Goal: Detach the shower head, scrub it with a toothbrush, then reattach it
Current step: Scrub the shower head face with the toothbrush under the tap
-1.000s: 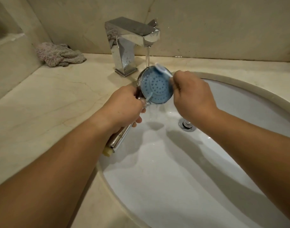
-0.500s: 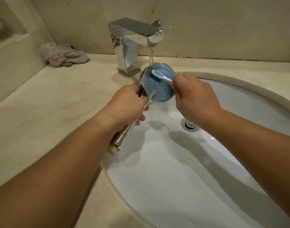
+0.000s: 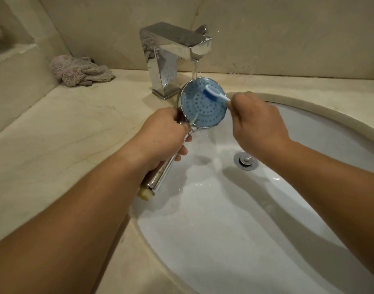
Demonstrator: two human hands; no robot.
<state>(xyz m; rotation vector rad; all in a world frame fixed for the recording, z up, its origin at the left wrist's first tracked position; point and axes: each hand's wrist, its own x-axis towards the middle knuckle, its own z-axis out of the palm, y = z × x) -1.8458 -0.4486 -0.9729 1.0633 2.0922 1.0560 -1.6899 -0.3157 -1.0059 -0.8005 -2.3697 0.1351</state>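
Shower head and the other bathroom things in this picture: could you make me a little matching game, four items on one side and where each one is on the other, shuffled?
Things:
1. shower head
2. toothbrush
3. crumpled cloth
4. drain plug

Places:
A. at the bottom of the white basin
B. on the counter, in the far left corner
C. in the right hand, bristles against the blue face
D. in the left hand, under the running faucet

Pairs: 1-D, 2-C, 3-B, 4-A
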